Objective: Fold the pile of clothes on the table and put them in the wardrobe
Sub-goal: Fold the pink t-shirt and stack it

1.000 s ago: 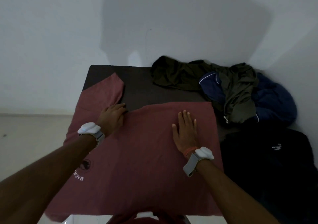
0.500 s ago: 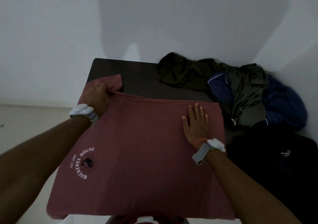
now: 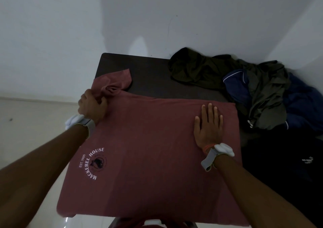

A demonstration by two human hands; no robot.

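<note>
Dark table (image 3: 153,80) hiding under soft red t-shirt (image 3: 157,157). Left hand (image 3: 91,107) gripping bunched sleeve (image 3: 115,82) at 10 o'clock; right hand (image 3: 208,126) pressing flat. Black garment (image 3: 288,166) at 4 o'clock barely showing.

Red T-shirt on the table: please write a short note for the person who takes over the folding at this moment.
Left hand grips the bunched sleeve of the red T-shirt. Right hand lies flat on the shirt's right part, pressing it to the table.
Done: shirt spread out, logo up.
To do: fold in the sleeve, finish this shirt, then fold the olive and blue pile and the black garment; no wardrobe in view.
</note>
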